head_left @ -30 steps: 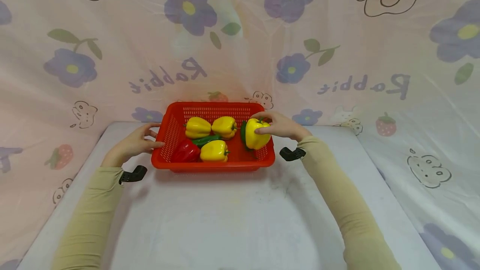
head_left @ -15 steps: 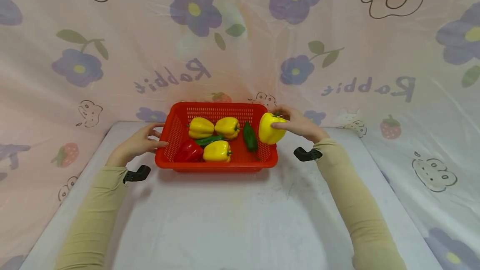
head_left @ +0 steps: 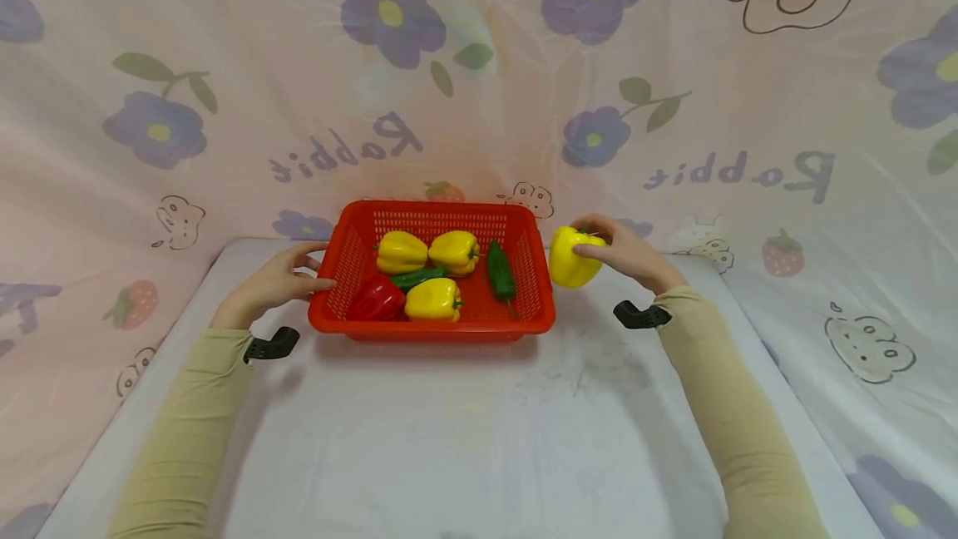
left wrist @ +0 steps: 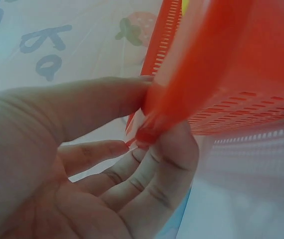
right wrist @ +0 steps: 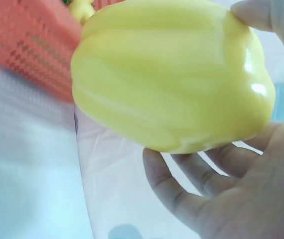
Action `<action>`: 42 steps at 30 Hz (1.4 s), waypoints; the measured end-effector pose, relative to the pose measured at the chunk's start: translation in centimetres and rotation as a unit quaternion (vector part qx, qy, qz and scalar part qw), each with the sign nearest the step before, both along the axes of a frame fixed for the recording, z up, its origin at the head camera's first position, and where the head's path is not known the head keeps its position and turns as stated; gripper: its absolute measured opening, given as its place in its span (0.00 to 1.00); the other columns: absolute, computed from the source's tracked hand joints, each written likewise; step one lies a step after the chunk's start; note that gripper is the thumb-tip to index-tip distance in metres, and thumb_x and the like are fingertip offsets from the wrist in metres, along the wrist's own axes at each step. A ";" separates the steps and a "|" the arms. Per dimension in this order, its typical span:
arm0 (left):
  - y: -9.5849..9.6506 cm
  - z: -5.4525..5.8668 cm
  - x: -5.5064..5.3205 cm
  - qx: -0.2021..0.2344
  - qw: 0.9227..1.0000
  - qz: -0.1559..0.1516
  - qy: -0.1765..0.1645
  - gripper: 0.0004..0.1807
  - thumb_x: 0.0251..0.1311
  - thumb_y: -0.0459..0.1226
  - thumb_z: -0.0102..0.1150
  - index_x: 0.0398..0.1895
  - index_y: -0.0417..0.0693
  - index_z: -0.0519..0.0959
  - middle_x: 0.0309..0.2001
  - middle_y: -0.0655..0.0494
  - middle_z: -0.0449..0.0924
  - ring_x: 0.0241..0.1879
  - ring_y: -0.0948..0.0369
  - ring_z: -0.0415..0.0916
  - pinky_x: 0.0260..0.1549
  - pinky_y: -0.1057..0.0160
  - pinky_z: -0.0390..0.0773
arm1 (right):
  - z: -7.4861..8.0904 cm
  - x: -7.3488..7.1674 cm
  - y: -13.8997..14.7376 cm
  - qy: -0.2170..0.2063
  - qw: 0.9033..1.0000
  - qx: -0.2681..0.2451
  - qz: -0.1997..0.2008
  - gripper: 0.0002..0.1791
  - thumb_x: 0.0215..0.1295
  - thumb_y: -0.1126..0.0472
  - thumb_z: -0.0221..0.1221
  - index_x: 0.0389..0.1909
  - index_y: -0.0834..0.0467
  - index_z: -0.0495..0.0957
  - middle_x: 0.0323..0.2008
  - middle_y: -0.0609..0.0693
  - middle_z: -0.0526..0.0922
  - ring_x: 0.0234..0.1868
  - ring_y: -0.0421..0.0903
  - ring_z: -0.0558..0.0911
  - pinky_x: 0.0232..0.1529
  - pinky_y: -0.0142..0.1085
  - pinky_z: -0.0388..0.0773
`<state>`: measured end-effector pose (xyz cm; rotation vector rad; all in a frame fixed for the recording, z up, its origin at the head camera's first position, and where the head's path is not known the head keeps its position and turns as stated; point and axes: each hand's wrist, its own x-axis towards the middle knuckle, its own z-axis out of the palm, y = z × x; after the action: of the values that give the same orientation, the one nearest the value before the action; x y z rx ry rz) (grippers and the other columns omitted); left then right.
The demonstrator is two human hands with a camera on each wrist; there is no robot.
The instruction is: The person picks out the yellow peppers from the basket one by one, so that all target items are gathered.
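My right hand (head_left: 624,252) grips a yellow bell pepper (head_left: 575,258) just beyond the right rim of the red basket (head_left: 449,328). In the right wrist view the thumb lies on one side of the pepper and the curled fingers on the other. At the basket's left rim, my left hand (head_left: 273,285) pinches the edge, its thumb above and fingers beneath in the left wrist view. Inside the basket lie several yellow bell peppers (head_left: 434,301), a red bell pepper (head_left: 377,299), and a long green pepper (head_left: 500,271) on the right. Another green pepper (head_left: 417,278) is partly hidden among them.
The basket stands on a white-covered table (head_left: 449,431), toward its back edge. Behind it hangs a printed curtain (head_left: 486,106) with flowers and rabbits, which also runs down both sides. A black wrist mount (head_left: 641,315) sticks out from the right sleeve.
My right hand has carried the yellow bell pepper from inside the basket rightward past its rim, uncovering the long green pepper. The left hand stays at the left rim.
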<state>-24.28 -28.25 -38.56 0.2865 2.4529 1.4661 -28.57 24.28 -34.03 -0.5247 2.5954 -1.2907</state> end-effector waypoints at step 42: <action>-2.0 0.3 0.4 -0.020 1.000 0.007 0.000 0.41 0.61 0.35 0.62 0.73 0.39 0.51 0.53 0.34 0.67 0.39 0.54 0.79 0.37 0.61 0.82 | -9.5 -3.7 0.6 -0.161 0.986 -0.018 -0.038 0.34 0.67 0.48 0.57 0.65 0.65 0.63 0.60 0.62 0.68 0.54 0.56 0.72 0.54 0.48 0.73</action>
<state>-23.87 -30.26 -38.25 0.2613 2.4858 1.4194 -32.24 24.93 -43.51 -0.2025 2.3467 -1.3242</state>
